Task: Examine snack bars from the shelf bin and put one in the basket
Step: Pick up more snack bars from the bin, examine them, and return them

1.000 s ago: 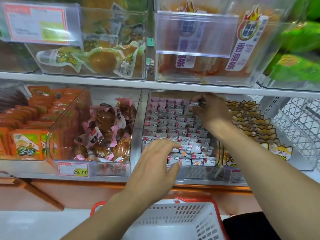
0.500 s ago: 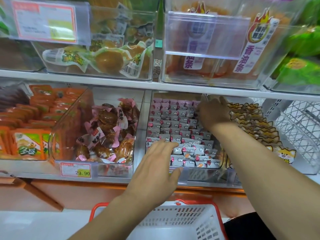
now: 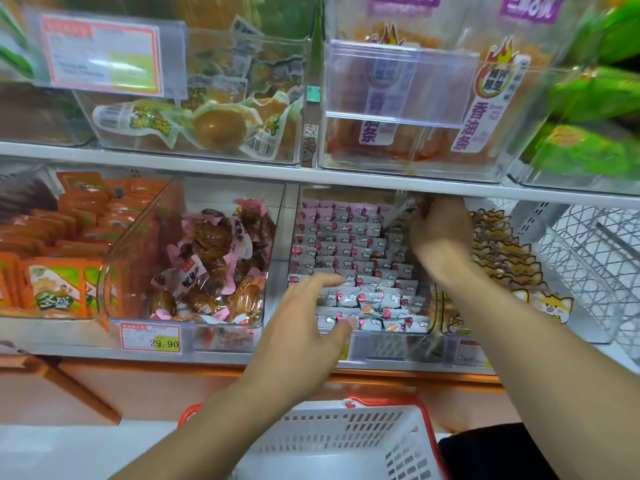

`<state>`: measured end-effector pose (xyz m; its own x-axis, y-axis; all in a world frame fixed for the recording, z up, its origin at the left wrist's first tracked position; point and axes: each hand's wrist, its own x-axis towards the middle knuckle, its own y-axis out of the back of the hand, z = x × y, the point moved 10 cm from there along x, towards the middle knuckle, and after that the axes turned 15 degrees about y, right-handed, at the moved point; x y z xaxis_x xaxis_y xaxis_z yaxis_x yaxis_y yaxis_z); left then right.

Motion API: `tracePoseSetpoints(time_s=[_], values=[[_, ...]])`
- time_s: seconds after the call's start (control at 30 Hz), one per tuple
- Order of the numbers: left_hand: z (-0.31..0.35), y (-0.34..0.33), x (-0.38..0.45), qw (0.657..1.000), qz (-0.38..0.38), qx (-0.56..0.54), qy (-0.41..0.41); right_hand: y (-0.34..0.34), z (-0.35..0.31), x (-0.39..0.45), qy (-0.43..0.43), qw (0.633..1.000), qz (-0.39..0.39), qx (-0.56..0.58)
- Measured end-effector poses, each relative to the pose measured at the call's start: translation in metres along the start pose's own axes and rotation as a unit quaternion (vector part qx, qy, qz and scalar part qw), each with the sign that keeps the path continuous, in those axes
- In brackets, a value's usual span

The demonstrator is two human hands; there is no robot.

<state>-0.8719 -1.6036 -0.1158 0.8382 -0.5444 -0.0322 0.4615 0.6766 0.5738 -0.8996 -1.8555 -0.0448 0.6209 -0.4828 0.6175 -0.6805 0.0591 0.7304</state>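
We saw a clear bin (image 3: 360, 341) on the lower shelf packed with rows of small grey-and-pink snack bars (image 3: 349, 258), standing on edge from front to back. To its left a second clear bin (image 3: 114, 306) held brown snacks in pink-trimmed wrappers, with a price tag (image 3: 151, 337) reading 29.90 on its front, and further left lay orange packets (image 3: 62, 289). To the right of the bars sat packets printed with a cartoon fox (image 3: 554, 306). On the shelf above, clear bins held vacuum-packed brown pieces and red-orange packs. Below the shelf stood a white basket (image 3: 349, 441) with a red rim; no bar showed in the part of it we could see. Our right hand (image 3: 440, 230) was deep at the back of the bin, fingers curled around one bar (image 3: 401, 207) raised above the rows, though blur softened the grip. Our left hand (image 3: 304, 317) hung over the bin's front edge, fingers straight and slightly spread, holding nothing, just above the front rows.
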Motion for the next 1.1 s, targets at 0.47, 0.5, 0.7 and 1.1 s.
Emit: tracePoseSetpoints(time_s=[0.47,0.5,0.7,1.1], values=[[-0.052,0.036,-0.003,0.883,-0.007,-0.429,0.191,-0.02,-0.066,-0.131,-0.273,0.699,-0.108,0.652],[-0.057,0.036,-0.003,0.869,-0.011,-0.452,0.202,-0.021,-0.067,-0.132,-0.277,0.694,-0.125,0.653],[-0.073,0.033,-0.006,0.815,-0.051,-0.53,0.228,-0.033,-0.073,-0.141,-0.305,0.653,-0.189,0.667],[-0.081,0.039,-0.01,0.853,-0.036,-0.465,0.232,-0.021,-0.101,-0.138,-0.146,0.694,-0.253,0.658]])
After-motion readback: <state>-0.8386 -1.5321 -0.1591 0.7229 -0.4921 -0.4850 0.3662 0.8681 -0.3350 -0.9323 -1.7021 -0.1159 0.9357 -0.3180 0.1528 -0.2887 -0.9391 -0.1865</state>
